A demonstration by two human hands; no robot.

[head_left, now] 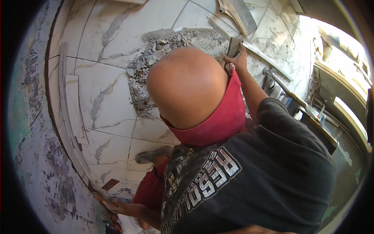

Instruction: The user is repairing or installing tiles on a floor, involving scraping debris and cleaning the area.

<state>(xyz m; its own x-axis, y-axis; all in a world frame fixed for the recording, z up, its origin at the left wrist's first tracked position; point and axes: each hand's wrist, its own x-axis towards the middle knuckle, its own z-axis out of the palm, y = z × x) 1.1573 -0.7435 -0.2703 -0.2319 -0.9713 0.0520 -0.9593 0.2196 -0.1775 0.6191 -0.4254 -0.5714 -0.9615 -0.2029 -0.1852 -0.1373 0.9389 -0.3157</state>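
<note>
Neither of my hands can be made out. A strip of skin (259, 230) shows at the lower edge; I cannot tell whose it is. A co-worker in a dark printed T-shirt (269, 156), with a red cloth (218, 117) round the neck, bends over the floor and fills the middle. The co-worker's right hand (238, 59) grips a grey-brown rectangular block (234, 47) on the tiles. At the lower left, another hand (120, 207), seemingly the co-worker's left, reaches to the foot of the wall with fingers stretched.
Broken rubble and grey dust (150, 58) lie on marble-patterned floor tiles (101, 89). Long thin strips (76, 109) run beside the stained wall (43, 156). A brown tile piece (110, 184) lies near it. A metal straightedge (267, 60) and a metal-framed object (290, 93) are at the right.
</note>
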